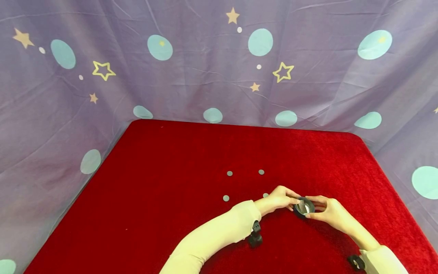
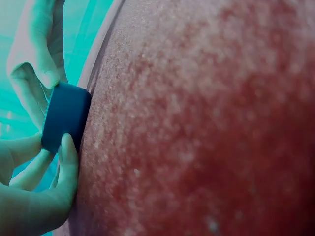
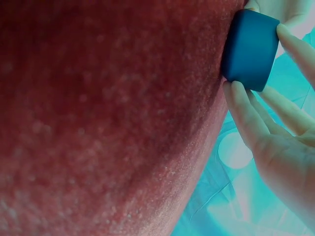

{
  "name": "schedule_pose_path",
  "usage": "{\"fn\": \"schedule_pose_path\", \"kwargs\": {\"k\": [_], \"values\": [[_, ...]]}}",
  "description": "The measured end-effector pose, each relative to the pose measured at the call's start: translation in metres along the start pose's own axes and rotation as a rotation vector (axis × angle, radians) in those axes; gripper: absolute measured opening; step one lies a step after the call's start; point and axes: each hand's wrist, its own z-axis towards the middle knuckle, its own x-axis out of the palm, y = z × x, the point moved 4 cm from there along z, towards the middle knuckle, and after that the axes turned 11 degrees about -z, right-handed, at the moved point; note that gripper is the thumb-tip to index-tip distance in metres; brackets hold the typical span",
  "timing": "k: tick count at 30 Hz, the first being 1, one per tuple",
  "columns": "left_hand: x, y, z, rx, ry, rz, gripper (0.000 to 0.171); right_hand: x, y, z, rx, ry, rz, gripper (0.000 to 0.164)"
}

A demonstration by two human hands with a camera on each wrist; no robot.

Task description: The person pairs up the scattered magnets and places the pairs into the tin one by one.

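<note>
Two long cream fabric sleeves [image 1: 219, 228] enter at the bottom edge, each bearing one small black wrist unit [image 1: 255, 240]. Hands: two, both grasping. Left hand [image 1: 278, 198] has thumb and fingertips on the wall of a short, round, dark vessel [image 3: 251, 49], lower right of centre in the head view; right hand [image 1: 330, 213] grips its opposite side. Vessel count: one. Base meets the red plush cloth [image 1: 171, 171]; interior glossy, contents (if any) I cannot make out. Flat pale-grey round discs [image 1: 229, 173]: four, near frame centre, two above two; lower-right one partly hidden behind the left hand. Lilac patterned curtain [image 1: 205, 49] fills the upper frame.
</note>
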Motion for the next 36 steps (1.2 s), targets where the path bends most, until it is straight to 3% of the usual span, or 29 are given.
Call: {"fn": "schedule_pose_path", "kwargs": {"k": [8,13,18,22,26,31,36], "values": [[-0.001,-0.002,0.001,-0.041,-0.007,-0.001,0.019,0.0,0.001,0.002,-0.009,-0.004,-0.002,0.053],[-0.007,-0.005,-0.003,-0.037,0.037,0.013,0.021,-0.003,0.005,0.003,-0.03,0.016,-0.012,0.054],[-0.016,-0.008,-0.011,0.001,0.092,0.064,0.02,-0.008,0.012,0.003,-0.064,-0.011,-0.114,0.05],[-0.026,-0.011,-0.018,0.052,0.119,0.141,0.019,-0.012,0.021,0.004,-0.095,-0.079,-0.239,0.044],[-0.04,-0.016,-0.028,0.11,0.127,0.277,0.018,-0.014,0.033,0.007,-0.122,-0.131,-0.308,0.039],[-0.06,-0.025,-0.044,0.178,0.143,0.43,0.019,-0.013,0.046,0.011,-0.14,-0.15,-0.335,0.037],[-0.08,-0.033,-0.059,0.228,0.128,0.491,0.021,-0.009,0.053,0.016,-0.152,-0.123,-0.325,0.037]]}}
